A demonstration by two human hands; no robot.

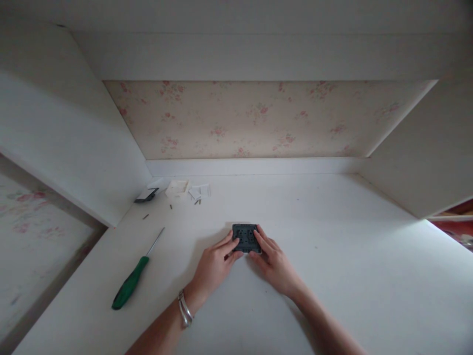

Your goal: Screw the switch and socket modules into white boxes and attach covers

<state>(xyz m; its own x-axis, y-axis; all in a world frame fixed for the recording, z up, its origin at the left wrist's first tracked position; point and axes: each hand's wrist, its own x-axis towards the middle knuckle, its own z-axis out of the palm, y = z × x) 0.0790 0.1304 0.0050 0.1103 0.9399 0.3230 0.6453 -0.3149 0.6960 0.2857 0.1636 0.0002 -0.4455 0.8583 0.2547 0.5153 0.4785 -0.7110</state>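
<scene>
A small dark rectangular plastic plate, with moulded recesses on its upper face, lies between my hands over the white desk. It looks like the back of a wall switch or socket, though its exact kind I cannot make out. My left hand grips its left edge, thumb at the near corner and fingers along the side. Gripping the right edge is my right hand, a finger resting on the upper face. On my left wrist sits a silver bracelet.
A green-handled screwdriver lies left, its tip pointing away. Toward the back left are a black-and-white piece, a cream frame, clear and white pieces and several small screws. Side panels and a floral wall enclose the desk.
</scene>
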